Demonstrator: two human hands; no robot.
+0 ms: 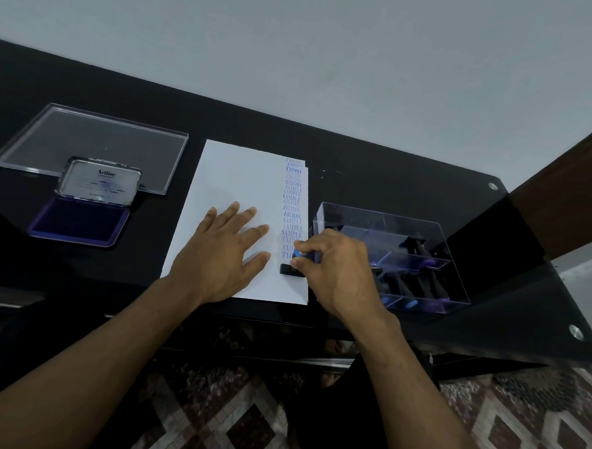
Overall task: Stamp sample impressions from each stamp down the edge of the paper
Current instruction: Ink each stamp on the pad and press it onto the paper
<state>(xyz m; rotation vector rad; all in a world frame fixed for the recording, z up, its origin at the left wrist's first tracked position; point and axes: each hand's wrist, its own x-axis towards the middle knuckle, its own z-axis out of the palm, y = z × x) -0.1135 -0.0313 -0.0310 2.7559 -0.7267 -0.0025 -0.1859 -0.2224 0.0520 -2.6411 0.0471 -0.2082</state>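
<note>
While the left hand [217,254] lies flat on the white paper sheet [235,186], right-hand fingers [308,249] pinch the black blue-capped rubber stamp [290,269], its long base crosswise at the sheet's right edge, below the printed column.

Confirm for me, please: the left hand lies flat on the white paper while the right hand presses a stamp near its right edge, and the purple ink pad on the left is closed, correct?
Not quite: the head view shows the purple ink pad open, lid raised. The rest holds: left hand flat on the white paper, right hand pressing the black stamp near its right edge.
</note>
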